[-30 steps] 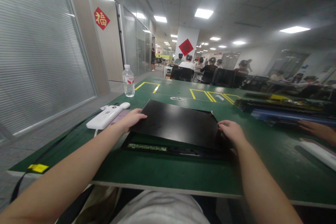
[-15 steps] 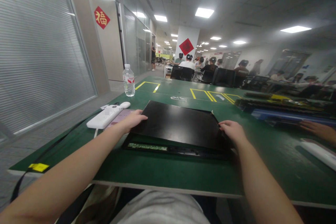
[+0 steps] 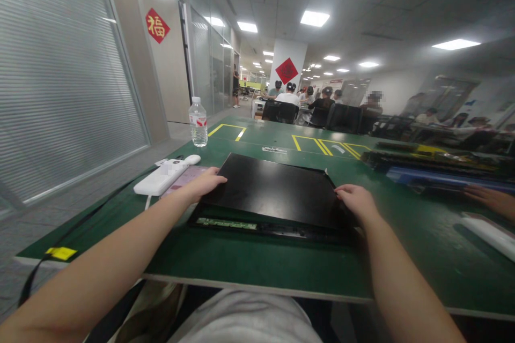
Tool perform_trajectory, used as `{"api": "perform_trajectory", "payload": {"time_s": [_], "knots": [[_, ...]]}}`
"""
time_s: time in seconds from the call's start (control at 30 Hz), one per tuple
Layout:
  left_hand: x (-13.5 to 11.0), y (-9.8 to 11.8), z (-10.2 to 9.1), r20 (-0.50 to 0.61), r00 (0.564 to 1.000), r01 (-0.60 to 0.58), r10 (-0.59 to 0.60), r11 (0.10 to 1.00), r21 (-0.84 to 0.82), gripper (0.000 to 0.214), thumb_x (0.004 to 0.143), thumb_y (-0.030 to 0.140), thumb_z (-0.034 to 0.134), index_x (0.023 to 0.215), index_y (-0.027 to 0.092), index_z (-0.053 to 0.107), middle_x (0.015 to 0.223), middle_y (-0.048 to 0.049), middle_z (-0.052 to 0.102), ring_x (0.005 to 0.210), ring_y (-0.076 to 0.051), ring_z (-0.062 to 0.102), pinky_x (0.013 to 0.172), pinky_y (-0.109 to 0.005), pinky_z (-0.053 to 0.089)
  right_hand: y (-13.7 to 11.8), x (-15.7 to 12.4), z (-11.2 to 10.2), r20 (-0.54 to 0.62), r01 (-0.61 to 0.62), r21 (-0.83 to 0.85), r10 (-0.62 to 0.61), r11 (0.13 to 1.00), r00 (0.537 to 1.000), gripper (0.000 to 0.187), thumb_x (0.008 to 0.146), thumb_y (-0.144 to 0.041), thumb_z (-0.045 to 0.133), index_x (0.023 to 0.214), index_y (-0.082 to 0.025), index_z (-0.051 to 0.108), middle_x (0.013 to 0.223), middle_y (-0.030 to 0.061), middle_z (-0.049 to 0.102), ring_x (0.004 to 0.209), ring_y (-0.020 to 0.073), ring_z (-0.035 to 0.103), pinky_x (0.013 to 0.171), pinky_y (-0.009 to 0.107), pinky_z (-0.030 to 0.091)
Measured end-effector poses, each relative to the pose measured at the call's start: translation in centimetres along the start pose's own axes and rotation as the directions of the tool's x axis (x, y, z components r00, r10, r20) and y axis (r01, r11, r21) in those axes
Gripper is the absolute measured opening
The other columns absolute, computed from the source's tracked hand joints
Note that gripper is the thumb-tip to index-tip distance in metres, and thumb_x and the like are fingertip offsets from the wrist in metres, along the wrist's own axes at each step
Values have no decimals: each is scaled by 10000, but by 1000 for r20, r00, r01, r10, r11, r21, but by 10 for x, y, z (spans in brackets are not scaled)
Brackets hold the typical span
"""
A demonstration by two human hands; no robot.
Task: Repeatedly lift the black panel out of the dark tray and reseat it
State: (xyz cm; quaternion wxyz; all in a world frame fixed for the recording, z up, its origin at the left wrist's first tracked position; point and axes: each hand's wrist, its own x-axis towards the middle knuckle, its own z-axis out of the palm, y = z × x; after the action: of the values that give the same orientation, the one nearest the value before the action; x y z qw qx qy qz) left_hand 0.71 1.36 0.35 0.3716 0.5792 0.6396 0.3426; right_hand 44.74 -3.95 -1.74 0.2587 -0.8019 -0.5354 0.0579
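Observation:
A flat black panel [image 3: 273, 188] lies on the green table [image 3: 249, 262], its near edge raised over a black frame with a green circuit strip [image 3: 226, 223]. My left hand [image 3: 203, 184] grips the panel's left edge, fingers curled onto its top. My right hand [image 3: 356, 201] grips the right edge, fingers closed over the corner.
A white power strip [image 3: 161, 178] and a white mouse [image 3: 192, 159] lie left of the panel, a water bottle [image 3: 198, 122] farther back. Another person's hand [image 3: 488, 198] and dark panels [image 3: 426, 163] are at the right. Several seated people work at far tables.
Both hands stay on the panel's edges; the panel sits slightly lower and flatter. The view has shifted a little.

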Motion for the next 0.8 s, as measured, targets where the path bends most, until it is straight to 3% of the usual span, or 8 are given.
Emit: {"api": "perform_trajectory", "payload": {"time_s": [0.1,0.3,0.53,0.8], "knots": [[1,-1,0,75,996,62,-55,993,-99,267,730,244,644,994,214,619,906,-33,756,846,-235,737,643,-278,563,-3,-1,-1,6,32,-47,-32,998,999,290,755,-274,547,902,-250,795,871,50,756,823,229,658,661,292,432],[-2,2,-1,61,996,78,-72,991,-109,279,737,240,657,1012,218,616,930,-32,755,859,-237,735,649,-279,566,-4,-1,-1,26,50,-59,-49,997,998,273,748,-259,567,894,-250,797,857,55,752,824,230,655,679,292,437],[0,2,-2,70,994,96,-87,984,-147,283,736,240,672,1014,225,622,880,-25,752,784,-228,736,609,-276,569,2,4,2,36,-25,44,23,999,999,293,736,-247,569,931,-233,787,893,54,760,850,225,670,702,291,460],[-1,4,0,142,982,165,-124,931,-327,306,756,156,596,1049,231,641,680,-1,712,572,-213,693,530,-293,549,13,12,8,56,-106,188,97,976,994,329,748,-262,554,1003,-210,756,813,49,760,763,197,684,655,270,485]]}}
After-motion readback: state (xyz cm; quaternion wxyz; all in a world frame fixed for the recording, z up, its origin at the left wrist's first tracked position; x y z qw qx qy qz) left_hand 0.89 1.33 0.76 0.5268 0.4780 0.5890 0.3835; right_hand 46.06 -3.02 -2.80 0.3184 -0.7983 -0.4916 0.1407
